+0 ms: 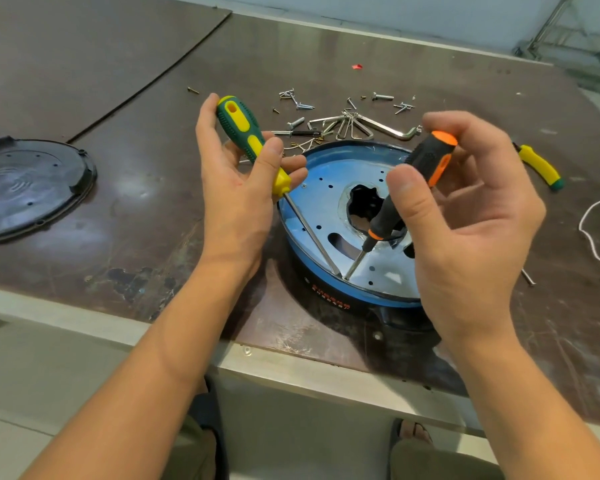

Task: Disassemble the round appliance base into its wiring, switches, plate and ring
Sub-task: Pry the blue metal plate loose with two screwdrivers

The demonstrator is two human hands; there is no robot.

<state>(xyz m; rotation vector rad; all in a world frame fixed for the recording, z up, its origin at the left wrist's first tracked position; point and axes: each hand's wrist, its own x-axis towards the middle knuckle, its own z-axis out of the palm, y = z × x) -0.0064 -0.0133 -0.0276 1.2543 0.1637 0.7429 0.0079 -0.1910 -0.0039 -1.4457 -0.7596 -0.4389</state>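
both hands (pixel 243 174) w/ screwdrivers (pixel 253 147), tips on base plate (pixel 321 202)

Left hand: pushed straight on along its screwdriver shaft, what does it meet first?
The left hand would drive the green-yellow screwdriver into the metal plate, just inside the blue ring. The tip seems to touch it; depth unclear.

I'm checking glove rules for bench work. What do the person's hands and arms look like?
Both are bare. The left hand and right hand wear no gloves, and no rings show. No sleeve, watch or band shows on the left forearm or right forearm up to the frame's edge.
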